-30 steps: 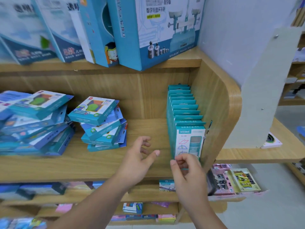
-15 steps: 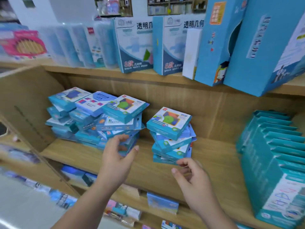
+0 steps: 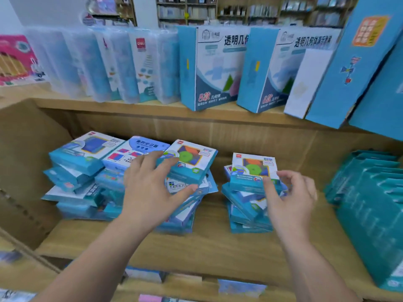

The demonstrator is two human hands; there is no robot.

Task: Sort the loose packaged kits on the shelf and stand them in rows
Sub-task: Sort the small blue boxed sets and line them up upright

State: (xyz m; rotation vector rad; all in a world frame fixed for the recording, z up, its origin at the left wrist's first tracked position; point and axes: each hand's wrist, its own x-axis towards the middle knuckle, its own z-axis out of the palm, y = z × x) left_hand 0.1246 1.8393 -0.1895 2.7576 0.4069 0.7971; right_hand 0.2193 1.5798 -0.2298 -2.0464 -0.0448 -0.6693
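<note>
Loose flat blue kits lie in untidy piles (image 3: 74, 190) on the wooden shelf (image 3: 218, 247). My left hand (image 3: 150, 190) clasps the near left corner of the top kit with a green and orange picture (image 3: 193, 160) on the middle pile: fingers lie over it, the thumb sits under its front edge. A matching kit (image 3: 254, 168) tops the separate right pile (image 3: 246, 212). My right hand (image 3: 290, 199), blurred, has its thumb at that kit's front edge and its fingers curled apart beside it. Teal kits (image 3: 370, 192) stand in a row at the right.
The shelf's wooden side wall (image 3: 26, 160) closes off the left end. On the shelf above stand clear plastic cases (image 3: 109, 62) and large blue boxes (image 3: 218, 68), some leaning. Lower shelves (image 3: 239, 288) hold more packets.
The view has swung left from the standing teal row to the piles. Both hands moved up and forward onto the two top kits; the left hand has closed around the middle pile's top kit.
</note>
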